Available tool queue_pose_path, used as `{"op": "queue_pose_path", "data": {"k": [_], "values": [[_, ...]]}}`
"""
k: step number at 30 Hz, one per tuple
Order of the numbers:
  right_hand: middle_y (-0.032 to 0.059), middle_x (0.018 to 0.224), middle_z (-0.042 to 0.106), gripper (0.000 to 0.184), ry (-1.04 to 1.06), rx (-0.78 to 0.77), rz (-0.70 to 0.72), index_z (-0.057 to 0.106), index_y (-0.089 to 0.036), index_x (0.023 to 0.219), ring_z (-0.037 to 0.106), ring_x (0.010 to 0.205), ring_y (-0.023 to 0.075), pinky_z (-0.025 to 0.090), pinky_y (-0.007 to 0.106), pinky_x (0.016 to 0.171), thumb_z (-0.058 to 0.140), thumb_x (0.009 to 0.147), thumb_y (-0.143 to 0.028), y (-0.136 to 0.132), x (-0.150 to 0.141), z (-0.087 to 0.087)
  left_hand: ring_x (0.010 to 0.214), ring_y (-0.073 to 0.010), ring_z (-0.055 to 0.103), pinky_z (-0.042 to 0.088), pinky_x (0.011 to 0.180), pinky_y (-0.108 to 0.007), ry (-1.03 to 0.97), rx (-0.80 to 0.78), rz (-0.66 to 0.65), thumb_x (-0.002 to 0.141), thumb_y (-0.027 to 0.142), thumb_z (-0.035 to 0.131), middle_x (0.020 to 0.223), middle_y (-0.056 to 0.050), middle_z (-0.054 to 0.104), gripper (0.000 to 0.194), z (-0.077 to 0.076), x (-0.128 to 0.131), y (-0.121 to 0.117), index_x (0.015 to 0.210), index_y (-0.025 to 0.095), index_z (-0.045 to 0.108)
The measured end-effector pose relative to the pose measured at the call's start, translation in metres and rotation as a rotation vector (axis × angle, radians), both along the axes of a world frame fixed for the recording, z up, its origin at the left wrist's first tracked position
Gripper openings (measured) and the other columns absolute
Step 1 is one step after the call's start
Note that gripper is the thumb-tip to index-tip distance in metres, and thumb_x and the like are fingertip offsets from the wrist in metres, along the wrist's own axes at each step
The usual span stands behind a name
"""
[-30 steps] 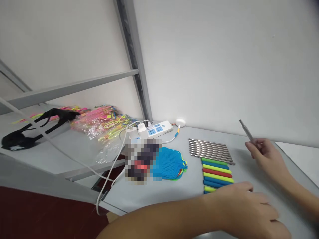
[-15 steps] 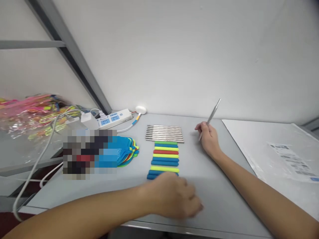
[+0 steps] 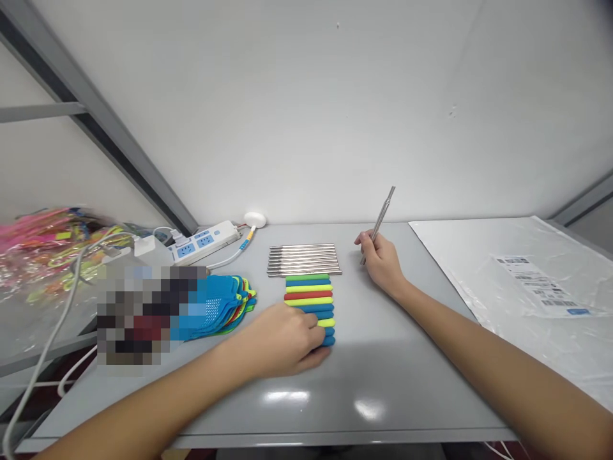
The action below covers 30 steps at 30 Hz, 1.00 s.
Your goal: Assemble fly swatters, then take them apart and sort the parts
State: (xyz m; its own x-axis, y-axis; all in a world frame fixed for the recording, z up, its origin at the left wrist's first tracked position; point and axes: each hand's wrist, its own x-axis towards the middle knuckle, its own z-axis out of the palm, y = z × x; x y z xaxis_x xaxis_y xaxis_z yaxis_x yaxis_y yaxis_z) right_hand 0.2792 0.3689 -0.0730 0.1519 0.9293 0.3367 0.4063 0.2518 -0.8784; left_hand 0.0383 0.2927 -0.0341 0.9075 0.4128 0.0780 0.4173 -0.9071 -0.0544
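Observation:
My right hand (image 3: 380, 260) rests on the grey table (image 3: 383, 358) and pinches a thin metal rod (image 3: 383, 213) that points up and to the right. My left hand (image 3: 282, 342) lies over the near end of a row of coloured foam tubes (image 3: 309, 295), fingers curled on the blue ones closest to me. Just behind the tubes lies a flat row of several metal rods (image 3: 304, 259).
A stack of blue and coloured mesh swatter heads (image 3: 225, 305) lies left of the tubes beside a blurred patch. A white power strip (image 3: 204, 237) with cables sits at the back left. Plastic bags of bright items (image 3: 48, 246) lie far left; a clear plastic sheet with a label (image 3: 527, 281) covers the right.
The view has swung right and steadied. My left hand moved from the table's front edge onto the nearest foam tubes. My right hand kept the rod and shifted slightly left.

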Motion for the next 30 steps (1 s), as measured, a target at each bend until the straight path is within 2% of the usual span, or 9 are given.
{"op": "queue_pose_path", "data": {"k": [3, 8, 13, 15, 18, 22, 25, 28, 30], "values": [[-0.0036, 0.059, 0.049, 0.043, -0.008, 0.012, -0.012, 0.059, -0.022, 0.085, 0.053, 0.055, 0.0148, 0.041, 0.026, 0.057, 0.038, 0.093, -0.060, 0.000, -0.001, -0.001, 0.052, -0.0145, 0.056, 0.032, 0.047, -0.027, 0.024, 0.035, 0.020, 0.093, 0.039, 0.048, 0.065, -0.001, 0.062, 0.031, -0.009, 0.001, -0.005, 0.071, 0.020, 0.058], [-0.0030, 0.060, 0.052, 0.045, -0.019, 0.010, -0.015, 0.058, -0.022, 0.085, 0.055, 0.054, 0.0152, 0.042, 0.027, 0.057, 0.037, 0.093, -0.061, 0.001, -0.002, -0.001, 0.054, -0.0169, 0.057, 0.032, 0.045, -0.028, 0.046, 0.075, 0.090, 0.092, 0.043, 0.050, 0.070, -0.001, 0.060, 0.028, -0.008, 0.000, -0.010, 0.076, 0.021, 0.058], [-0.0031, 0.060, 0.052, 0.045, -0.025, 0.010, -0.022, 0.059, -0.022, 0.084, 0.055, 0.053, 0.0144, 0.042, 0.027, 0.057, 0.039, 0.093, -0.061, 0.002, -0.002, -0.002, 0.054, -0.0169, 0.057, 0.032, 0.045, -0.028, 0.008, 0.104, 0.059, 0.092, 0.038, 0.053, 0.068, -0.001, 0.061, 0.027, -0.012, -0.001, -0.010, 0.073, 0.019, 0.059], [-0.0031, 0.061, 0.052, 0.045, -0.024, 0.011, -0.027, 0.059, -0.022, 0.084, 0.055, 0.053, 0.0140, 0.042, 0.027, 0.056, 0.039, 0.093, -0.060, 0.002, -0.002, -0.002, 0.054, -0.0160, 0.057, 0.030, 0.045, -0.028, -0.039, 0.047, 0.049, 0.092, 0.035, 0.053, 0.065, -0.001, 0.060, 0.029, -0.009, -0.002, -0.009, 0.070, 0.018, 0.059], [-0.0033, 0.062, 0.052, 0.044, -0.016, 0.006, -0.038, 0.059, -0.021, 0.085, 0.054, 0.052, 0.0133, 0.042, 0.026, 0.054, 0.040, 0.093, -0.060, 0.003, -0.002, -0.003, 0.056, -0.0124, 0.054, 0.030, 0.048, -0.026, -0.147, -0.267, 0.062, 0.091, 0.035, 0.055, 0.063, 0.001, 0.059, 0.031, 0.003, -0.005, -0.005, 0.065, 0.017, 0.059], [-0.0031, 0.065, 0.051, 0.044, -0.008, 0.005, -0.058, 0.059, -0.021, 0.085, 0.053, 0.052, 0.0123, 0.042, 0.026, 0.054, 0.040, 0.093, -0.060, 0.003, -0.002, -0.004, 0.051, -0.0080, 0.045, 0.030, 0.047, -0.021, -0.345, -1.042, 0.239, 0.089, 0.044, 0.057, 0.058, 0.003, 0.053, 0.034, 0.017, -0.012, 0.007, 0.070, 0.017, 0.060], [-0.0024, 0.067, 0.052, 0.043, -0.013, 0.008, -0.071, 0.059, -0.021, 0.085, 0.052, 0.052, 0.0119, 0.042, 0.026, 0.054, 0.040, 0.093, -0.059, 0.002, -0.001, -0.004, 0.044, -0.0055, 0.038, 0.026, 0.040, -0.020, -0.613, -1.547, 0.399, 0.081, 0.053, 0.063, 0.056, 0.005, 0.049, 0.039, 0.016, -0.015, 0.016, 0.073, 0.015, 0.059], [-0.0021, 0.068, 0.053, 0.043, -0.018, 0.005, -0.074, 0.059, -0.021, 0.084, 0.052, 0.053, 0.0118, 0.042, 0.026, 0.055, 0.040, 0.094, -0.059, 0.001, 0.000, -0.005, 0.039, -0.0032, 0.034, 0.023, 0.036, -0.018, -0.918, -1.838, 0.412, 0.073, 0.056, 0.070, 0.054, 0.005, 0.047, 0.044, 0.012, -0.017, 0.021, 0.071, 0.014, 0.056], [-0.0022, 0.068, 0.053, 0.043, -0.021, 0.004, -0.068, 0.060, -0.021, 0.085, 0.052, 0.053, 0.0117, 0.042, 0.026, 0.055, 0.040, 0.094, -0.059, 0.000, 0.000, -0.006, 0.037, -0.0024, 0.034, 0.023, 0.034, -0.017, -0.966, -1.959, 0.383, 0.073, 0.052, 0.071, 0.053, 0.006, 0.045, 0.042, 0.010, -0.017, 0.022, 0.071, 0.014, 0.055]]}}
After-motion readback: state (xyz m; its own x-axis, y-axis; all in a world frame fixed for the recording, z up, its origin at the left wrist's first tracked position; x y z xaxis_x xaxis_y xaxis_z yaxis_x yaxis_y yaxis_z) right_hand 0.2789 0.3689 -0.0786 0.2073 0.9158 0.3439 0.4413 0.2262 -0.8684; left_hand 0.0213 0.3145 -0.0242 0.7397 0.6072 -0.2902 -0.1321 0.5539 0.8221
